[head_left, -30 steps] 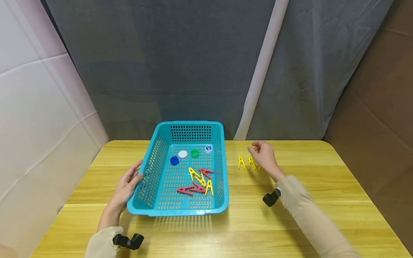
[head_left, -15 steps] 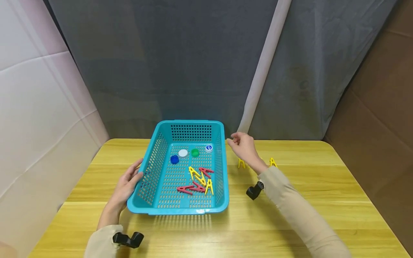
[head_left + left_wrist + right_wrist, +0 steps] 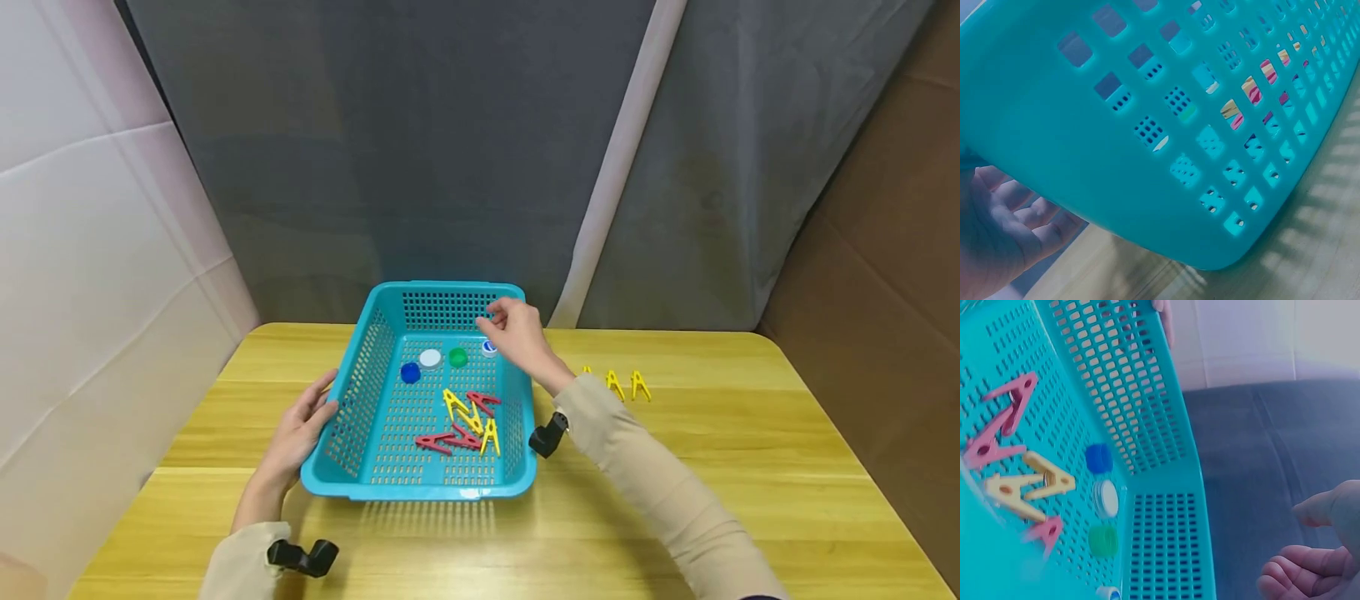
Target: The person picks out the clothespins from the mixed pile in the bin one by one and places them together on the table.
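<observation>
From the head we look forward and down over the basket (image 3: 420,492) and tabletop (image 3: 735,467); from the left wrist, close up at the basket's outer wall; from the right wrist, nearby, into it, sharing the green cap (image 3: 458,357) with the head view.

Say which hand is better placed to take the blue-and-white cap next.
Probably the right hand: it appears empty and, in the head view, overlaps the basket beside the blue-and-white cap. The left hand holds the basket's left side.
</observation>
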A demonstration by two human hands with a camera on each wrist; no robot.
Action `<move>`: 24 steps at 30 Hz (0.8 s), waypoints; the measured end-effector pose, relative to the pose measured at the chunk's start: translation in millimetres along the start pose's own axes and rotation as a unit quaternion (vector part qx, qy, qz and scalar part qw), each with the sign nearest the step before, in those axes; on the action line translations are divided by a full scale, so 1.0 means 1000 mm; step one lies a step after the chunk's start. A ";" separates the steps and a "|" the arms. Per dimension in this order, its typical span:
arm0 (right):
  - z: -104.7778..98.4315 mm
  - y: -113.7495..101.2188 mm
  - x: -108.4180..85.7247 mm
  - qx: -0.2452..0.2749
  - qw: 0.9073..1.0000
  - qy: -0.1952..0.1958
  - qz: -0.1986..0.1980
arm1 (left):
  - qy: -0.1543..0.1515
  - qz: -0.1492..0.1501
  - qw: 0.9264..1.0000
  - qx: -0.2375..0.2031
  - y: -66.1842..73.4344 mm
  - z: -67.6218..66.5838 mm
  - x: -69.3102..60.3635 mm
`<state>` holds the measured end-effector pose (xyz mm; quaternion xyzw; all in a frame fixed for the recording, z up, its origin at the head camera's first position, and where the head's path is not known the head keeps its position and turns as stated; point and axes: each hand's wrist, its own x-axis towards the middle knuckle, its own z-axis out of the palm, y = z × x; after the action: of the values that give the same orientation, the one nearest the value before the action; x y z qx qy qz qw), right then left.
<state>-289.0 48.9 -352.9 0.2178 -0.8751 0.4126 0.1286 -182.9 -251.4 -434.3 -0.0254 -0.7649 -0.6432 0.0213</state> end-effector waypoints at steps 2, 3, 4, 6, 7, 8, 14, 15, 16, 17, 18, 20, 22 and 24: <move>0.005 -0.004 0.002 -0.001 1.000 -0.009 0.006 | -0.001 -0.004 1.000 0.003 -0.001 0.001 0.000; 0.008 -0.005 0.003 -0.002 1.000 -0.013 0.009 | -0.001 -0.006 1.000 0.002 -0.001 0.001 0.001; 0.010 -0.007 0.004 -0.003 1.000 -0.017 0.015 | 0.000 -0.006 1.000 0.000 -0.001 0.001 0.001; 0.015 -0.011 0.006 -0.004 1.000 -0.021 0.023 | 0.000 -0.005 1.000 -0.001 -0.001 0.001 0.002; 0.018 -0.012 0.007 -0.003 0.999 -0.024 0.029 | 0.001 -0.005 1.000 -0.003 -0.001 0.000 0.002; 0.021 -0.014 0.008 -0.001 0.999 -0.027 0.036 | 0.001 -0.005 1.000 -0.003 0.000 0.000 0.002; 0.040 -0.017 0.010 0.011 0.996 -0.061 0.070 | 0.000 -0.006 1.000 -0.003 0.000 -0.001 0.002; 0.043 -0.018 0.010 0.009 0.995 -0.068 0.074 | -0.001 -0.005 1.000 -0.004 0.000 -0.001 0.002; 0.046 -0.018 0.010 0.009 0.994 -0.074 0.080 | -0.002 -0.004 1.000 -0.005 0.000 -0.001 0.002; 0.049 -0.018 0.010 0.008 0.993 -0.079 0.085 | -0.002 -0.003 1.000 -0.004 0.000 -0.002 0.002; 0.051 -0.018 0.010 0.006 0.992 -0.085 0.089 | -0.002 -0.002 1.000 -0.003 -0.001 -0.002 0.002; 0.056 -0.018 0.010 0.007 0.991 -0.092 0.098 | -0.003 0.000 1.000 -0.001 -0.001 -0.002 0.001; 0.059 -0.017 0.011 0.011 0.990 -0.096 0.105 | -0.002 0.001 1.000 0.000 -0.001 -0.002 0.001; 0.063 -0.016 0.011 0.014 0.989 -0.098 0.113 | -0.002 0.002 1.000 -0.001 -0.001 -0.002 0.001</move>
<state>-293.6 -12.3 -377.4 0.1592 -0.8964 0.4136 -0.0086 -183.9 -253.3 -434.7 -0.0278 -0.7646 -0.6436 0.0212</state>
